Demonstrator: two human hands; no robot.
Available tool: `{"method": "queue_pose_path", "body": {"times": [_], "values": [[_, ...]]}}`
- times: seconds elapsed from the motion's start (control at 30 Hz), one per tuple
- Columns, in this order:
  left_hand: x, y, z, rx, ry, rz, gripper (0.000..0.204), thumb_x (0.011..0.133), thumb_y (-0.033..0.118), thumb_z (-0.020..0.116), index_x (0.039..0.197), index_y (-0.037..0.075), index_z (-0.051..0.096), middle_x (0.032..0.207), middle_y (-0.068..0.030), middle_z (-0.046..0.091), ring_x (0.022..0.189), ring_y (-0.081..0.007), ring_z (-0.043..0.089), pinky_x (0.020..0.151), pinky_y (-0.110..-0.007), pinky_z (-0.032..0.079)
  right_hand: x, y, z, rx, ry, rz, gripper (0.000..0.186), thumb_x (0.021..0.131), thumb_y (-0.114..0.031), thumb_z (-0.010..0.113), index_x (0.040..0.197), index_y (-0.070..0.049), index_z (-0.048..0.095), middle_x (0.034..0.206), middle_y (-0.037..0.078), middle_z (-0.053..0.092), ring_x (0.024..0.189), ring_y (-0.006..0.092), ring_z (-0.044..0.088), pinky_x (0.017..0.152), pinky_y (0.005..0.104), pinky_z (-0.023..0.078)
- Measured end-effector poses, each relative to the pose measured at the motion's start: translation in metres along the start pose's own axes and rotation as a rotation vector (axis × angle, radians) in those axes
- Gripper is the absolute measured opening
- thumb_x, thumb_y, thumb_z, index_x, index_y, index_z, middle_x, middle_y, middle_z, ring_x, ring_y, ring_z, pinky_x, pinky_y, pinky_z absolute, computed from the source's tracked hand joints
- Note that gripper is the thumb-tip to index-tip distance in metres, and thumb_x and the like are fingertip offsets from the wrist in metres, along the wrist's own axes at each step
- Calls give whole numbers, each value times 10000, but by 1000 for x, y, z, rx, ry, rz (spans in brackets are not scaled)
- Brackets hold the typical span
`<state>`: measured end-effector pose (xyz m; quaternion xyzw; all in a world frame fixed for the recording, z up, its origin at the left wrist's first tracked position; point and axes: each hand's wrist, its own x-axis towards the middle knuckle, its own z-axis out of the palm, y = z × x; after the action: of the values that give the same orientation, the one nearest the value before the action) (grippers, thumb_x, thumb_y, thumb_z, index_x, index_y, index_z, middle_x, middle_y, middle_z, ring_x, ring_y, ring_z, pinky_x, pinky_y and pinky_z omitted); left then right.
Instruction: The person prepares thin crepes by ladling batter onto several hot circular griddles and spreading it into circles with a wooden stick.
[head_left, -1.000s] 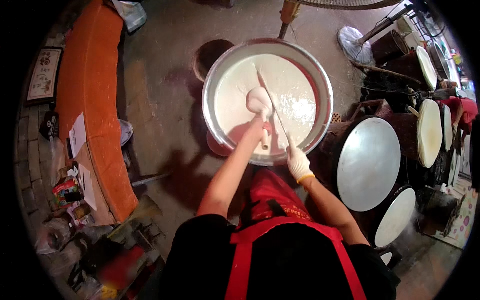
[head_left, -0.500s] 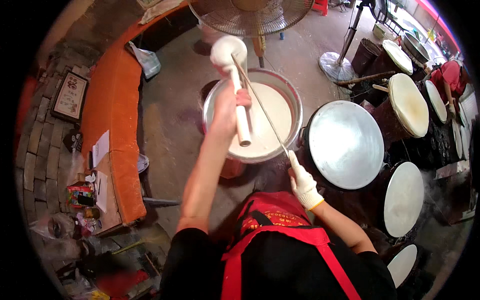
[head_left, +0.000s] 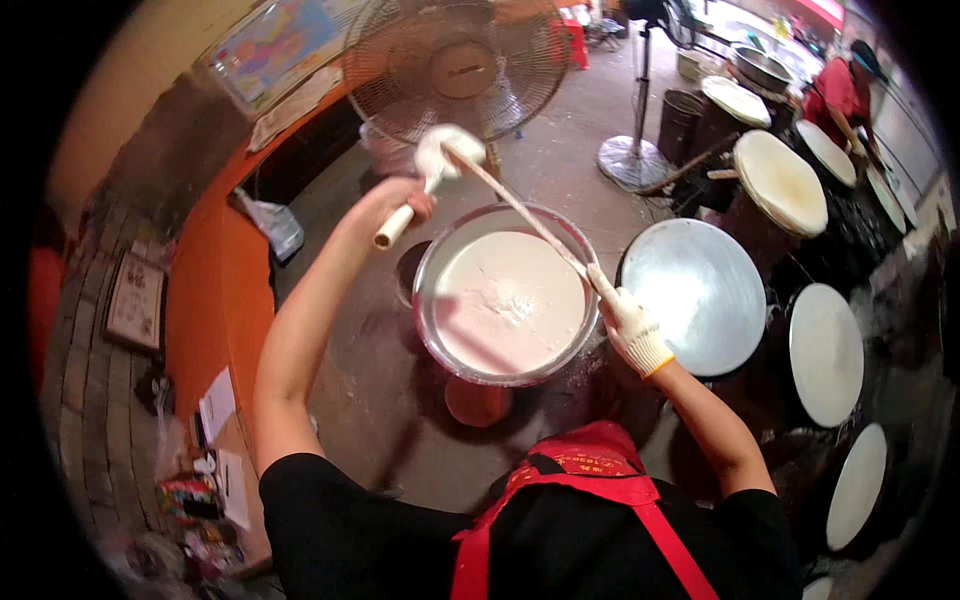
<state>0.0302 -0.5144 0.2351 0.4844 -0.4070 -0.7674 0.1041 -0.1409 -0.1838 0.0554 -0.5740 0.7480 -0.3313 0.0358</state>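
Note:
My bare left hand [head_left: 404,200] is wrapped round the pale handle of a ladle [head_left: 436,160] beyond the far left rim of the basin. White batter coats the ladle's blurred head. In my right hand [head_left: 634,325], which wears a white knit glove, is a long thin stick [head_left: 525,212]. Its far end meets the ladle's head and its shaft slants over the basin. The metal basin [head_left: 424,322] stands below, holding creamy white batter [head_left: 505,300] with a rippled patch at its middle.
A round metal griddle [head_left: 692,290] lies right of the basin, with more round plates [head_left: 826,355] beyond it. A stack of pale flat rounds [head_left: 780,182] stands farther back. A large fan [head_left: 460,70] is ahead, an orange-covered counter [head_left: 215,290] left. Another person [head_left: 835,95] works far right.
My left hand has moved left with the ladle, from above the batter to outside the rim. The stick's far end has stayed at the ladle's head. The view has shifted.

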Motion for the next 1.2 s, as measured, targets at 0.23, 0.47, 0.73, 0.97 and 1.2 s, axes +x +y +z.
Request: {"method": "queue_pose_path", "body": {"times": [0.23,0.47,0.73,0.97,1.2], "values": [[17,-44,68,-4,-325,-404,156,966,111,396,963,-44,408,667,12,412,442,-9,355,341,-140,342,-158,53,-17,280,137,263,466,894,-29,491,1347,14,389,1308,240,479,1237,294,470,1015,320,374],[22,-104,236,991,-533,481,378,816,99,599,1162,-4,487,737,-27,516,569,-88,490,485,-219,399,-147,36,-113,110,238,338,443,913,-100,484,1350,-61,419,954,213,618,811,326,629,720,356,493],[61,-229,327,1217,-606,875,341,740,30,678,1011,-36,481,716,-107,602,557,-161,599,403,-278,432,-194,76,-145,249,353,807,483,940,-219,458,1413,-243,362,611,32,487,480,117,482,452,295,416],[67,-327,363,438,-417,383,326,708,-39,562,992,-8,404,718,-77,527,545,-146,521,440,-278,405,-280,110,-59,554,635,837,459,936,-240,483,1389,-227,411,644,3,511,528,132,501,488,310,430],[89,-316,374,138,-401,354,160,806,22,501,899,35,372,674,-53,466,463,-109,429,363,-246,347,-272,97,-39,-194,214,1118,474,890,-326,506,1355,-343,411,795,162,522,693,347,580,632,475,463]]}}
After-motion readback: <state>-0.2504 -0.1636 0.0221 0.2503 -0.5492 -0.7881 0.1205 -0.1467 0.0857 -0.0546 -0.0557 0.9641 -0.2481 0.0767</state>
